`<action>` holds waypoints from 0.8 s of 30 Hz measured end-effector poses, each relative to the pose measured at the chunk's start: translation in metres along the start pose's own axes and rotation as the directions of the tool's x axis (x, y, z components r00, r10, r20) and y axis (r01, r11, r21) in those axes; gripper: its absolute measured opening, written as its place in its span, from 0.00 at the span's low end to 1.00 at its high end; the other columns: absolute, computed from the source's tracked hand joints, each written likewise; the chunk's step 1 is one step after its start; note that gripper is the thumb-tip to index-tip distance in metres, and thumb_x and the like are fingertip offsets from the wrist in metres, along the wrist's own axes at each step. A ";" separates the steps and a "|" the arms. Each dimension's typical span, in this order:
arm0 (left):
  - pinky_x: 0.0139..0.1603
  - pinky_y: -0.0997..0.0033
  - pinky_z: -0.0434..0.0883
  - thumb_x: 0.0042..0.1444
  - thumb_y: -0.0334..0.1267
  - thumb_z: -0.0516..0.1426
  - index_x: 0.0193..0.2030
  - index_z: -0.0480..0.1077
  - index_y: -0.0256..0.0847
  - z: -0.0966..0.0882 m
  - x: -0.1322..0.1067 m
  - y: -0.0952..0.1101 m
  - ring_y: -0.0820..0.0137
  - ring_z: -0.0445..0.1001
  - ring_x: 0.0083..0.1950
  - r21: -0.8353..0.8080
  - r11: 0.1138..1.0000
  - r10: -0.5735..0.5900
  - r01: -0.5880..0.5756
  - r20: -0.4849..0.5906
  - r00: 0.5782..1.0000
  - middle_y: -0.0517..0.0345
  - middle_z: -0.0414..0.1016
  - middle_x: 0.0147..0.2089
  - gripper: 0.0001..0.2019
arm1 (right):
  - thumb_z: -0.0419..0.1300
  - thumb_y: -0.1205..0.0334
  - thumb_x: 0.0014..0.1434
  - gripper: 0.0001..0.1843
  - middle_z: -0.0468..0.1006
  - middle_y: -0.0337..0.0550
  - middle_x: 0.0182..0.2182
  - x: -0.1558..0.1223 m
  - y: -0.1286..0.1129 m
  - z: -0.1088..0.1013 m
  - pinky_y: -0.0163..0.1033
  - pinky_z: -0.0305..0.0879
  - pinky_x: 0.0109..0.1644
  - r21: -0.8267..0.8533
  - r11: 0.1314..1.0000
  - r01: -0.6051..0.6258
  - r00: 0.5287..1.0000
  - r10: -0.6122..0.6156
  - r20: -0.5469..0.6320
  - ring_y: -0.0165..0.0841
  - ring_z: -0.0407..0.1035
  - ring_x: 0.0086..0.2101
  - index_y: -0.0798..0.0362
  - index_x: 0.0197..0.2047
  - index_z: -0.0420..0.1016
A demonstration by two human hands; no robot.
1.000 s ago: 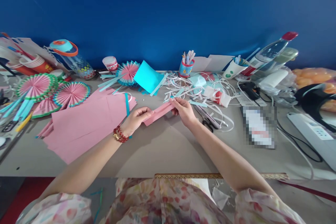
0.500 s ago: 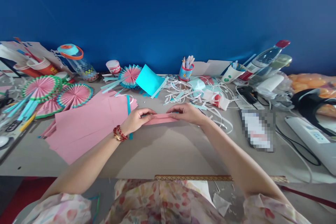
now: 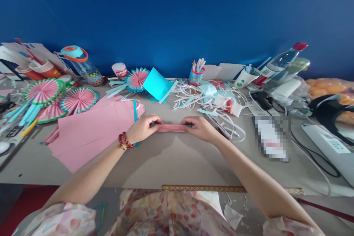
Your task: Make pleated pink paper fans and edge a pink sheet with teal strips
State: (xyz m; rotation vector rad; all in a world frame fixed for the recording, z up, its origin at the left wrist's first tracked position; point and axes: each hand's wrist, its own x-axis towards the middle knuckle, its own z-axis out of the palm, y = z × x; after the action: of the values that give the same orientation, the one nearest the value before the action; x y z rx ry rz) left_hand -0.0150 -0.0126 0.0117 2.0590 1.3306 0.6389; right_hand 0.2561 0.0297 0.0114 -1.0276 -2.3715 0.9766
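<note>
Pink paper [image 3: 172, 128], ends partly hidden, is pinched by left hand [image 3: 143, 128] and right hand [image 3: 201, 128].

The person wears a loose, light garment [image 3: 149, 214] printed all over with soft-edged, petal-like blotches of red, pink, yellow and pale lavender on a cream ground. A faint vertical line, like a seam, runs down its front, and the cloth falls in small creases. The left sleeve [image 3: 70, 219] is short, full and puffed, in the same print; the right sleeve [image 3: 289, 226] matches it, partly cut off by the lower edge of the view. Both the left hand [image 3: 142, 127] and right hand [image 3: 201, 128] are bare. A bracelet [image 3: 127, 144] of round, dark red beads circles the left wrist [image 3: 134, 132] in rows, with a gold-coloured piece among them.
</note>
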 end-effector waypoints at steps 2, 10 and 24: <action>0.44 0.68 0.68 0.64 0.37 0.53 0.38 0.72 0.40 0.001 -0.001 0.004 0.66 0.73 0.42 0.117 0.986 0.128 -0.118 -0.079 0.989 0.54 0.76 0.39 0.07 | 0.57 0.59 0.64 0.09 0.79 0.43 0.34 -0.002 -0.005 0.001 0.37 0.62 0.40 -0.161 0.981 0.111 0.989 -0.124 -0.075 0.34 0.70 0.35 0.52 0.37 0.77; 0.46 0.64 0.67 0.65 0.30 0.50 0.42 0.70 0.38 0.011 -0.005 0.008 0.62 0.68 0.46 0.539 0.749 0.416 -0.385 0.069 0.907 0.51 0.72 0.41 0.07 | 0.51 0.66 0.67 0.11 0.78 0.48 0.37 -0.014 0.004 0.014 0.41 0.62 0.45 -0.484 0.822 0.301 0.922 -0.379 -0.071 0.37 0.67 0.39 0.53 0.39 0.75; 0.40 0.64 0.66 0.68 0.32 0.48 0.42 0.72 0.38 0.043 -0.006 0.012 0.64 0.69 0.41 0.592 0.696 0.395 -0.406 0.157 0.905 0.52 0.71 0.37 0.11 | 0.50 0.66 0.69 0.14 0.75 0.46 0.30 -0.013 0.000 0.032 0.40 0.59 0.41 -0.635 0.683 0.362 0.907 -0.417 0.068 0.35 0.65 0.34 0.54 0.36 0.76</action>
State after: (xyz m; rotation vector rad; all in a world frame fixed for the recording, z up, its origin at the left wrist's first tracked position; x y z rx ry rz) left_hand 0.0188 -0.0317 -0.0103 2.9398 1.1734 0.3748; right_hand 0.2463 0.0053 -0.0115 -0.6675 -2.7448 -0.0596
